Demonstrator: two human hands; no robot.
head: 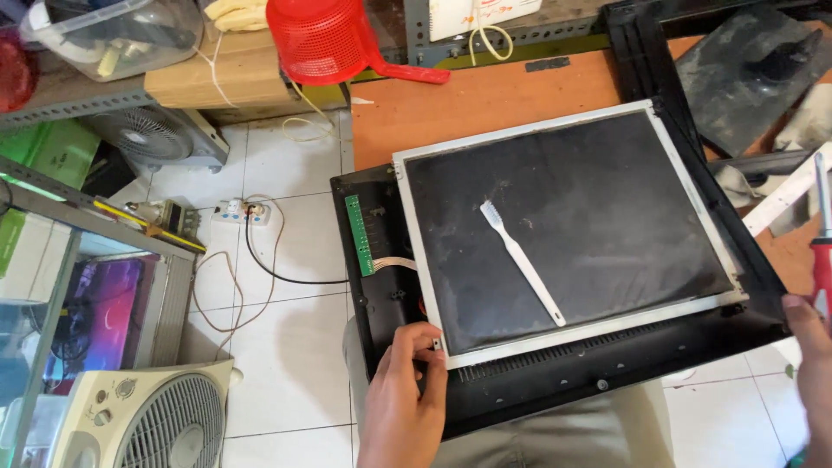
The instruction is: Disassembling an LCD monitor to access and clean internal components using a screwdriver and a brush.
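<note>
Panel corner at left grip

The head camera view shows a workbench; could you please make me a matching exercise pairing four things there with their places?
Things:
1. white toothbrush
2. red basket
3. red-handled screwdriver
4. green circuit board

Places:
A. left edge of the black casing
B. by the right hand
C. on the dark panel
D. upside down on the table's far edge

Pairs: 1-C, 2-D, 3-B, 4-A

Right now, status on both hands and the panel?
Left hand fingers on display panel near corner. Right hand at frame edge, holding red-handled screwdriver. White toothbrush lying loose on the panel.
</note>
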